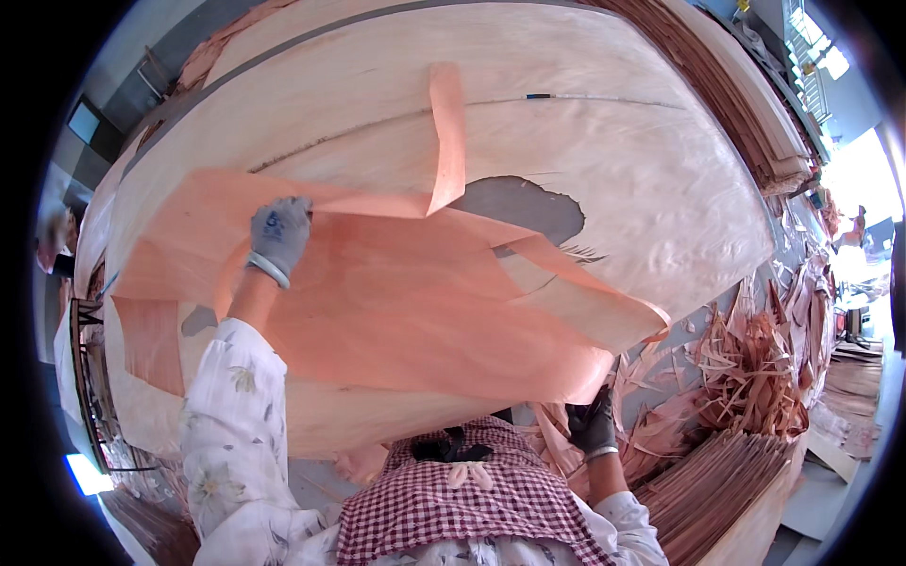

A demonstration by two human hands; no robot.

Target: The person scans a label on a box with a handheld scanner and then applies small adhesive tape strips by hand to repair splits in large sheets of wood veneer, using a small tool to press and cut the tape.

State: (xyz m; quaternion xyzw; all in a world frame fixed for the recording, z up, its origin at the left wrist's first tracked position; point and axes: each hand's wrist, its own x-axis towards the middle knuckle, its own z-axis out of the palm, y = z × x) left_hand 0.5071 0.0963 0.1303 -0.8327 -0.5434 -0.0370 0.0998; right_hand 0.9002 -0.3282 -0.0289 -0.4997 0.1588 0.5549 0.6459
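A wide orange-pink wood veneer sheet [406,311] lies loosely over a large pale veneer sheet [670,208]. My left hand [281,231], in a light grey glove, is closed on the sheet's far edge at the left. At the near right corner my right hand [593,424], in a dark glove, grips the same sheet, its fingers partly hidden beneath it. A narrow veneer strip [447,132] sticks out away from me past the far edge. Another strip [585,278] curls along the right side. Grey shows through a ragged hole [528,208] in the pale sheet.
A slim dark-and-white stick [540,96] rests on the pale sheet's far part. Veneer stacks stand at the far right [736,94] and near right [722,495]. Torn veneer scraps [755,363] pile up beyond the right edge. Another person [61,243] is at the far left.
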